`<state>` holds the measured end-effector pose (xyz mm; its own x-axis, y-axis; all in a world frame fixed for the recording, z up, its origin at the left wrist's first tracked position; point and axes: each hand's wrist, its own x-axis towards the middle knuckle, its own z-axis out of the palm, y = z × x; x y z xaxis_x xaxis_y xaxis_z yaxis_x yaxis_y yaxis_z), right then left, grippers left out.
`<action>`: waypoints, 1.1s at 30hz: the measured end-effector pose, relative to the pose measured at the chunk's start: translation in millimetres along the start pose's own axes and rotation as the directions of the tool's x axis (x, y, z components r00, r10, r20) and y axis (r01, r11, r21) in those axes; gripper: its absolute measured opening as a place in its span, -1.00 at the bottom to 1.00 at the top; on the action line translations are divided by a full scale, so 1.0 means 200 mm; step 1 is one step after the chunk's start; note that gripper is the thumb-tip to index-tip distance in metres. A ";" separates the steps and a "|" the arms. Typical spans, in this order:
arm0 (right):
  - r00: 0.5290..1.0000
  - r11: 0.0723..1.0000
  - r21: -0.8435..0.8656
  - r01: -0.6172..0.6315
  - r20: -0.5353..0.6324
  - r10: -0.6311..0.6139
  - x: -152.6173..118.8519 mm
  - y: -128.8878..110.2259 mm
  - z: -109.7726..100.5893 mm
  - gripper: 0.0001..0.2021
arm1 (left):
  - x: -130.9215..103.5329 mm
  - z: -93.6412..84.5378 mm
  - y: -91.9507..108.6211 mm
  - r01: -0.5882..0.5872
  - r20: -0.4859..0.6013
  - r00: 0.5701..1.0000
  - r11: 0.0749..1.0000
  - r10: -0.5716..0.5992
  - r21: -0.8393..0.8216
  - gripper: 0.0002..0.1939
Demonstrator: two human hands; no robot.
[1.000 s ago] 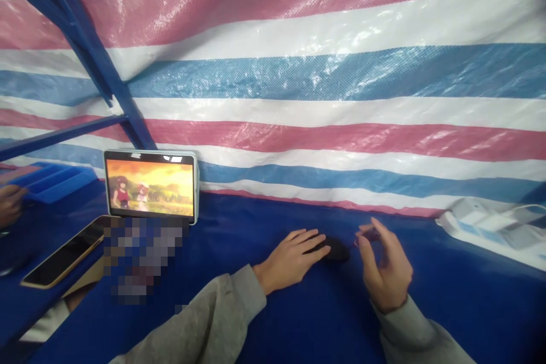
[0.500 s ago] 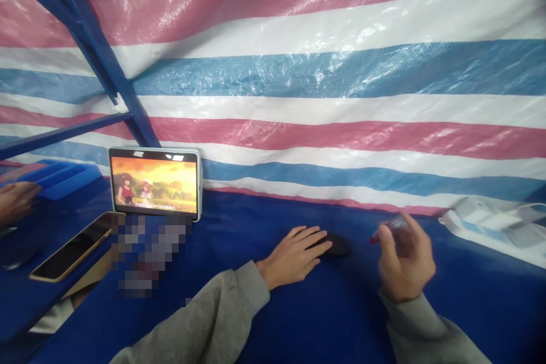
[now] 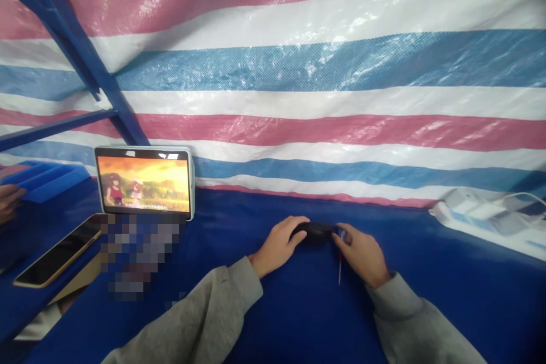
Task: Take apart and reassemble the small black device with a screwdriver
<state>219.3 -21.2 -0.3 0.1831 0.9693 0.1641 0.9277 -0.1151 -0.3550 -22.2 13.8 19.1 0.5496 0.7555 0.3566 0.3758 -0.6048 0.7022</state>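
A black rounded object, shaped like a computer mouse (image 3: 315, 232), is just at the blue tabletop, between my two hands. My left hand (image 3: 279, 242) grips its left end, thumb in front and fingers over the back. At the other end my right hand (image 3: 362, 253) is closed, its fingertips at the mouse's right edge. Tucked in that same hand is a small screwdriver (image 3: 340, 261) with a red collar and a thin metal shaft pointing down toward me. Most of its handle is hidden by the fingers.
A tablet (image 3: 145, 182) playing a cartoon stands at the left, with a phone (image 3: 60, 250) in front of it. Another person's hand (image 3: 9, 202) is beside a blue tray (image 3: 55, 182). White power strip (image 3: 490, 227) with plugs lies right. Striped sheeting (image 3: 319, 114) hangs behind.
My right hand has come left and down to the mouse with the screwdriver, whose shaft now points toward me. My left hand has gone from lying flat over the mouse to gripping its end.
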 end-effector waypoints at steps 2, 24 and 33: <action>0.999 1.000 0.008 0.009 -0.035 -0.009 -0.01 -0.01 -0.01 -0.61 | 0.01 0.01 -0.01 0.081 -0.006 0.997 0.996 -0.080 0.038 -0.70; 0.920 0.882 0.270 0.387 -0.058 -0.386 -0.03 -0.02 0.07 -0.47 | -0.02 0.03 -0.07 0.066 -0.102 0.993 0.997 -0.062 0.038 -0.71; 0.928 0.888 0.278 0.367 -0.048 -0.369 -0.04 -0.03 0.07 -0.48 | -0.02 0.02 -0.05 0.034 -0.110 0.994 0.992 -0.021 0.118 -0.75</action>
<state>207.7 -24.8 -11.9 -0.1567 0.9318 0.3275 0.8003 0.3141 -0.5108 -25.8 15.2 8.6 0.4559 0.7911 0.4079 0.4795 -0.6044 0.6362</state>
